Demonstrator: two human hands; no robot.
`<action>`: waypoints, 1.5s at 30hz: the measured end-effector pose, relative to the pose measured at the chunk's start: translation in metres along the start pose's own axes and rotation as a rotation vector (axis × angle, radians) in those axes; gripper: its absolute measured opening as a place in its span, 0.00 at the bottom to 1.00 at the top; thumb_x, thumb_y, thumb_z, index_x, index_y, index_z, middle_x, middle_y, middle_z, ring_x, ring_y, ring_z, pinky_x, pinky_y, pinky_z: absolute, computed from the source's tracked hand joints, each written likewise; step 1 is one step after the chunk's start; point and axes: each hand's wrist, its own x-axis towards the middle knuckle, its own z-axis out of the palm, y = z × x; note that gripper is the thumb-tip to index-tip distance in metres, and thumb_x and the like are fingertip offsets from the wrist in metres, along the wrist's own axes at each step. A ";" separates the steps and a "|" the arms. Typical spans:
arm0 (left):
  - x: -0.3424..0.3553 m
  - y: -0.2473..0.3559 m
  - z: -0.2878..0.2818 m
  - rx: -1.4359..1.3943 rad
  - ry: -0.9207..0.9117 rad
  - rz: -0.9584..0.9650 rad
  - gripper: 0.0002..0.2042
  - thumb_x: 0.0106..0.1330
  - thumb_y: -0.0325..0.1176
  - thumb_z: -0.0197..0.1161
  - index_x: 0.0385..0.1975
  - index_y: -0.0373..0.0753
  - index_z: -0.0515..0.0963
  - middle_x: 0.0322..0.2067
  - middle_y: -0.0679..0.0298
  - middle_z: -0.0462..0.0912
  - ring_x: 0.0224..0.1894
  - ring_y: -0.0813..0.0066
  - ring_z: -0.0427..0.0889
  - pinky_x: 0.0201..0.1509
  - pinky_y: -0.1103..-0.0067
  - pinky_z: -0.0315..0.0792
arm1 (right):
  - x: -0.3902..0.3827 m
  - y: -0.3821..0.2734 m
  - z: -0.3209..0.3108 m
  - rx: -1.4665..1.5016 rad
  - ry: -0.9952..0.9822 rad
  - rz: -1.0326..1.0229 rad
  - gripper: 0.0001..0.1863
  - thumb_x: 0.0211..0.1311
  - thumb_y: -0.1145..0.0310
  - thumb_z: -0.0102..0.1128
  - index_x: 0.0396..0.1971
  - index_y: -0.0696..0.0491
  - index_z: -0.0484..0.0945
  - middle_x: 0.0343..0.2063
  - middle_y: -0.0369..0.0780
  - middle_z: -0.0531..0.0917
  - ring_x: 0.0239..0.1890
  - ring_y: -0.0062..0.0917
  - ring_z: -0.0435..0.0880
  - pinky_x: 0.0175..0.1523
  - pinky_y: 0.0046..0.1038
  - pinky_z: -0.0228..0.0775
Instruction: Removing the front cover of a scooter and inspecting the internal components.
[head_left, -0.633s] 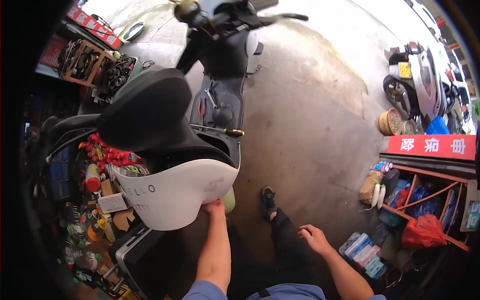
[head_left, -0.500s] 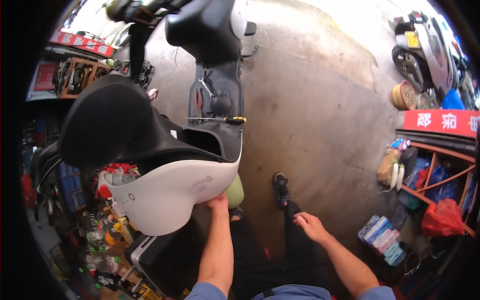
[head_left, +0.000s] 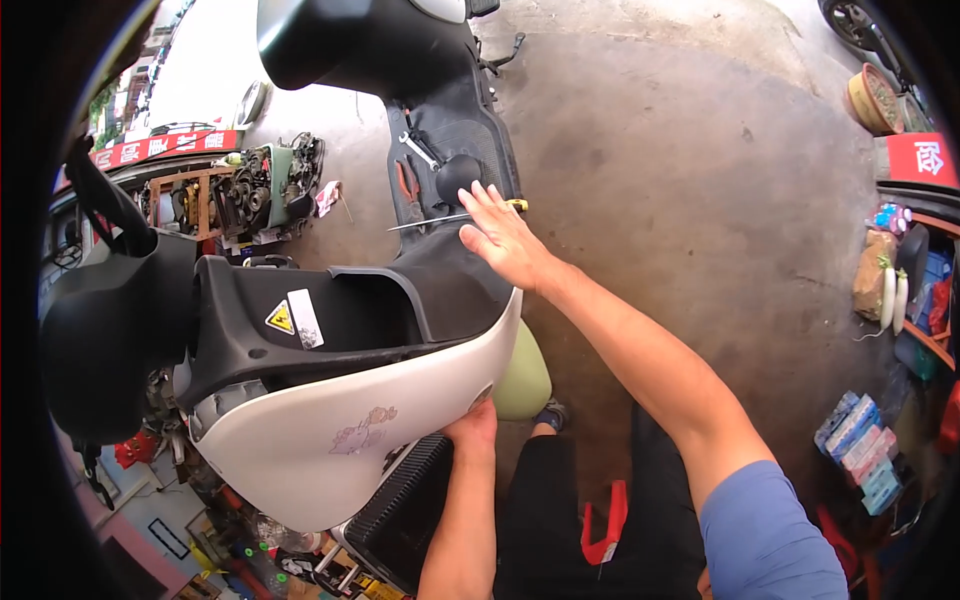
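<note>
several fingers (head_left: 486, 207) of the right hand (head_left: 512, 250) are spreading, empty, over a screwdriver (head_left: 518, 205) lying across the black footboard (head_left: 482, 132); fingers of the left hand (head_left: 473, 424) are hiding under the edge of the white scooter panel (head_left: 345, 445), their grip not showing. farther out, red-handled pliers (head_left: 407, 180) and a wrench (head_left: 419, 149) are lying near a round black piece (head_left: 457, 178).

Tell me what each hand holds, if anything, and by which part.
The left hand is at the white panel's lower edge; its fingers are hidden, so a grip cannot be told. The right hand, open by the screwdriver, holds nothing.
</note>
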 end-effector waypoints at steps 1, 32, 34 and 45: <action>-0.001 0.002 0.001 0.022 -0.008 -0.012 0.22 0.65 0.49 0.48 0.47 0.38 0.74 0.47 0.62 0.78 0.51 0.66 0.75 0.57 0.69 0.69 | 0.001 0.010 0.013 0.013 0.001 -0.001 0.38 0.65 0.43 0.35 0.67 0.54 0.48 0.68 0.49 0.45 0.70 0.43 0.39 0.71 0.39 0.33; -0.069 0.020 -0.050 0.029 -0.043 0.058 0.31 0.65 0.58 0.41 0.60 0.42 0.63 0.59 0.63 0.65 0.61 0.61 0.64 0.65 0.62 0.58 | -0.167 -0.135 -0.035 0.493 -0.024 0.256 0.14 0.60 0.69 0.50 0.43 0.58 0.75 0.41 0.43 0.78 0.46 0.26 0.76 0.51 0.26 0.67; -0.066 0.024 -0.067 -0.082 -0.106 0.031 0.29 0.66 0.57 0.39 0.59 0.43 0.63 0.57 0.61 0.67 0.60 0.61 0.65 0.63 0.63 0.61 | -0.156 -0.193 -0.017 0.403 0.010 0.055 0.21 0.59 0.66 0.52 0.51 0.60 0.70 0.46 0.46 0.75 0.50 0.35 0.74 0.58 0.32 0.62; -0.089 0.026 -0.169 -0.251 -0.055 0.037 0.23 0.69 0.47 0.37 0.58 0.39 0.62 0.55 0.59 0.68 0.59 0.63 0.66 0.61 0.66 0.63 | -0.170 -0.277 0.062 0.394 -0.025 0.279 0.11 0.60 0.66 0.53 0.30 0.60 0.74 0.22 0.39 0.78 0.24 0.22 0.74 0.33 0.25 0.68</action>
